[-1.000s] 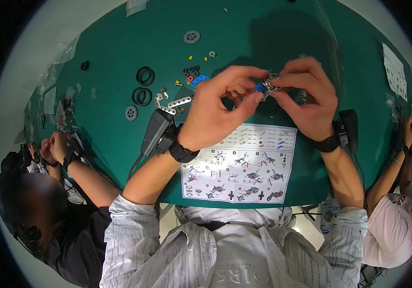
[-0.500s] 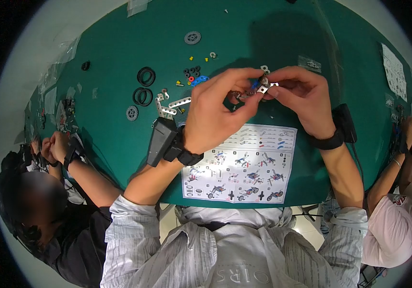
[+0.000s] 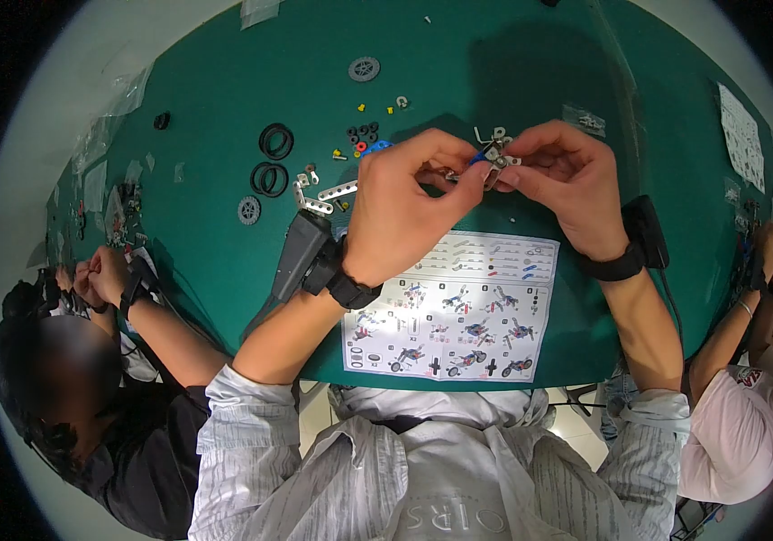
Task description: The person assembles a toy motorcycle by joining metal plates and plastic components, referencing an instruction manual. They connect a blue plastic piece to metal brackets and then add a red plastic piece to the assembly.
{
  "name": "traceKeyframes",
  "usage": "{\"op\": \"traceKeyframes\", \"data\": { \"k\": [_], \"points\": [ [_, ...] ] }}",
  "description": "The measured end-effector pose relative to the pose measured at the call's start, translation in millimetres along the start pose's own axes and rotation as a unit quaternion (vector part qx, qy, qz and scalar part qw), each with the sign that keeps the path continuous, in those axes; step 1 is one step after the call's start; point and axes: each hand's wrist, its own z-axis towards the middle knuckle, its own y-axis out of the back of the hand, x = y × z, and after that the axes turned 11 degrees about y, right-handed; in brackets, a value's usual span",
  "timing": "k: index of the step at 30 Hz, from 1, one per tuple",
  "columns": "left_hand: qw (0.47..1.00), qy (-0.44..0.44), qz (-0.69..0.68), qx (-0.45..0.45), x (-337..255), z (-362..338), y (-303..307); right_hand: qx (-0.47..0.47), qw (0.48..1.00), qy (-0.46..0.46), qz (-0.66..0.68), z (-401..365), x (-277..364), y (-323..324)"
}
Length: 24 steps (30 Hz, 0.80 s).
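Observation:
A small assembly of metal and blue parts is held up between my two hands, above the green table. My left hand pinches its left side between thumb and fingers. On its right side, the thumb and fingers of my right hand are closed on a metal plate of the same assembly. Below them lies a printed instruction sheet. Beside my left hand are perforated metal strips and a blue piece, partly covered by that hand.
Black rings, grey wheels, small black pieces and yellow pieces lie on the table. A bag of small parts lies behind my right hand. Other people's hands show at both sides.
The assembly has turned between my fingers, showing more of its blue part and a bent metal piece on top. My left fingers have shifted slightly; both hands still hold it.

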Motion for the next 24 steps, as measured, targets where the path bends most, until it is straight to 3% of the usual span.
{"op": "traceKeyframes", "data": {
  "k": [4, 7, 10, 13, 24],
  "points": [
    [1.0, -0.001, 0.0, 0.0, 0.6, -1.1, -1.7, 0.002, 1.0, 0.004, 0.008, -1.9, -0.4, -0.9],
    [0.996, -0.071, 0.001, -0.046, 5.0, 2.0, -7.6, 0.0, 1.0, 0.02, -0.001, -2.4, -0.9, -2.6],
    [0.958, -0.185, 0.2, -0.092, -5.5, -0.2, 1.5, 0.011, 0.996, 0.064, -0.064, -2.6, 1.2, -4.6],
    [0.936, -0.281, 0.194, -0.082, -0.4, 1.1, 3.4, 0.028, 0.988, 0.102, -0.116, -3.1, 2.3, -6.3],
    [0.933, -0.279, 0.226, -0.031, 1.5, 3.1, 11.5, 0.023, 0.987, 0.088, -0.134, -4.6, 2.5, -8.4]
  ]
}}
